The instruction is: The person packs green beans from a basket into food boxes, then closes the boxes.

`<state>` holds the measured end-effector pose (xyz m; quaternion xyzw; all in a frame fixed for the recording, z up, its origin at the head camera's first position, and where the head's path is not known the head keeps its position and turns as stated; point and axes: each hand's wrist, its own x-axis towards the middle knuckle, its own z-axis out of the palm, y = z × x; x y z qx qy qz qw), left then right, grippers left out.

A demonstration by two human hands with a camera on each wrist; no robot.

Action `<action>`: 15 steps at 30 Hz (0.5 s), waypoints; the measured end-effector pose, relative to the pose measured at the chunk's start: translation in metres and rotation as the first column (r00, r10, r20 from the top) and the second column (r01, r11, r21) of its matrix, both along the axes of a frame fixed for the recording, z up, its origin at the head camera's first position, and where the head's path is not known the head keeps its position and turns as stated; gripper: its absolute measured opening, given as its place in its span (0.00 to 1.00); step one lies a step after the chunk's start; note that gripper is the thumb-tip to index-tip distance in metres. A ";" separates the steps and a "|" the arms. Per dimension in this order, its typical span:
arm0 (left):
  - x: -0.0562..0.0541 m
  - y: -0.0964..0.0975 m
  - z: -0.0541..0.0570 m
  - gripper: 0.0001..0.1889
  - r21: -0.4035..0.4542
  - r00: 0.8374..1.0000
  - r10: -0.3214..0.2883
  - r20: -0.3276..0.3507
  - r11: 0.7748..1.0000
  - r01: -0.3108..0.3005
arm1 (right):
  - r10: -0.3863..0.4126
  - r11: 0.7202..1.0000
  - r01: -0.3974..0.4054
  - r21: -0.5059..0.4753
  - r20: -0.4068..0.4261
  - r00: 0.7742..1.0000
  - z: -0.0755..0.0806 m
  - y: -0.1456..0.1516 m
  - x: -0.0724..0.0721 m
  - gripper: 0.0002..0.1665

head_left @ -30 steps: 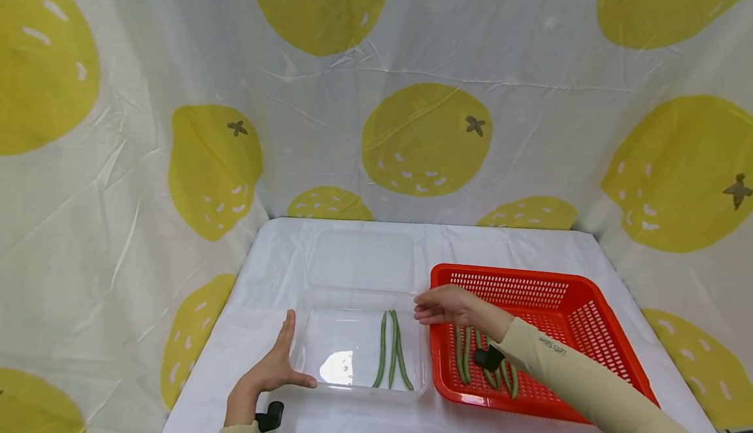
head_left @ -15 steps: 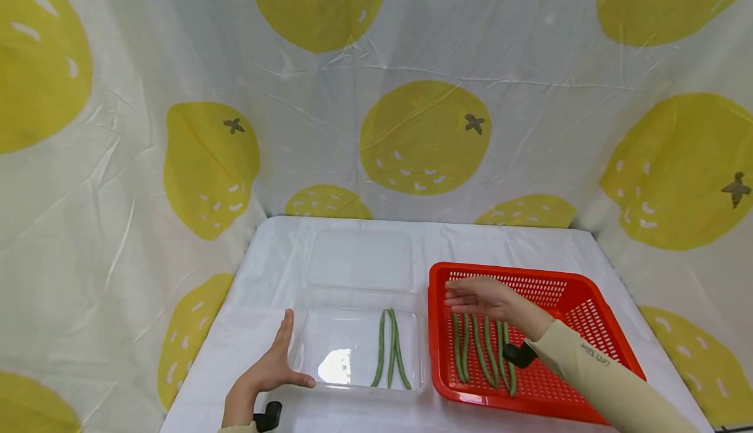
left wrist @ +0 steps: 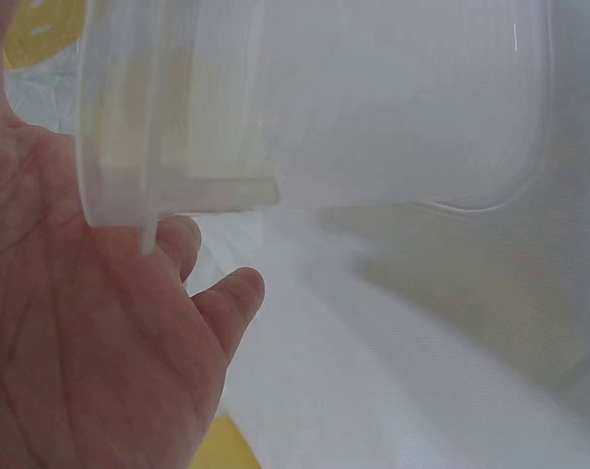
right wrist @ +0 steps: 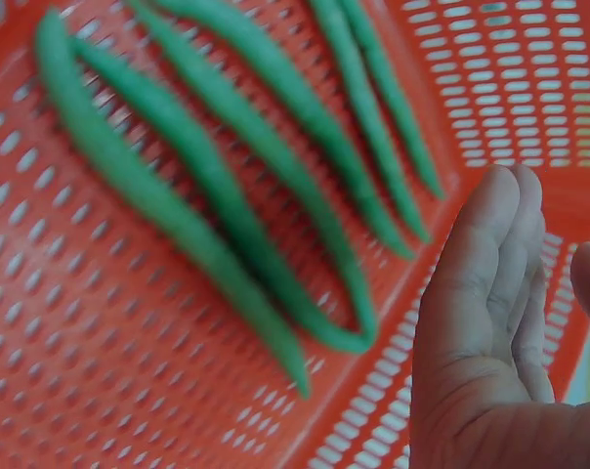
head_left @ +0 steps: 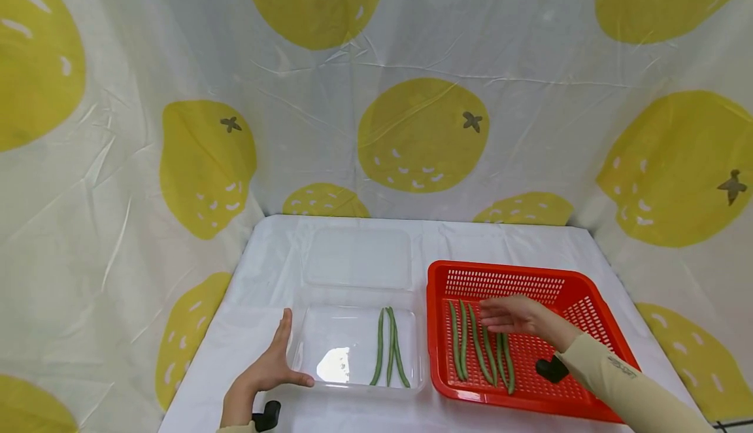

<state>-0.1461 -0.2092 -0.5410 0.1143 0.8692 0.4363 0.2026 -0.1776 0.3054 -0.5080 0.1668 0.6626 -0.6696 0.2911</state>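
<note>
My left hand [head_left: 267, 367] stands at the left side of a clear plastic container [head_left: 329, 338], thumb near its front rim, fingers straight. In the left wrist view the palm [left wrist: 90, 322] lies beside the container's wall [left wrist: 373, 107]; firm contact cannot be told. Three green beans [head_left: 379, 348] lie lengthwise on the container's right side. Over the red basket [head_left: 500, 265] hovers my right hand [head_left: 523, 315], fingers straight and together, holding nothing. Several green beans [head_left: 455, 341] lie side by side in the basket's left part, some partly hidden by that hand; the right wrist view shows beans [right wrist: 275, 161] apart from the fingers.
Behind the container a flat translucent lid [head_left: 357, 259] lies on the white-covered table [head_left: 512, 243]. The basket's perforated walls rise around the beans, close to the container's right side. A lemon-print curtain [head_left: 317, 119] encloses the back and sides.
My right hand has moved right from between the container and basket to above the basket's middle, uncovering more beans there. My left hand stays at the container's side.
</note>
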 end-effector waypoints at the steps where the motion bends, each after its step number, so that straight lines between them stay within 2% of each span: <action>1: 0.000 0.000 0.000 0.77 0.000 1.000 0.000 -0.002 1.000 0.000 | -0.009 1.000 0.009 0.016 0.003 1.000 -0.002 0.002 0.001 0.28; 9: 0.000 0.000 0.000 0.77 -0.002 1.000 0.005 0.003 1.000 -0.005 | -0.068 0.995 0.065 0.082 0.035 0.997 -0.012 0.023 0.007 0.28; 15: -0.001 0.001 0.001 0.77 -0.002 1.000 0.005 -0.001 1.000 -0.005 | -0.042 0.995 0.039 0.092 0.029 0.999 -0.022 0.034 0.011 0.23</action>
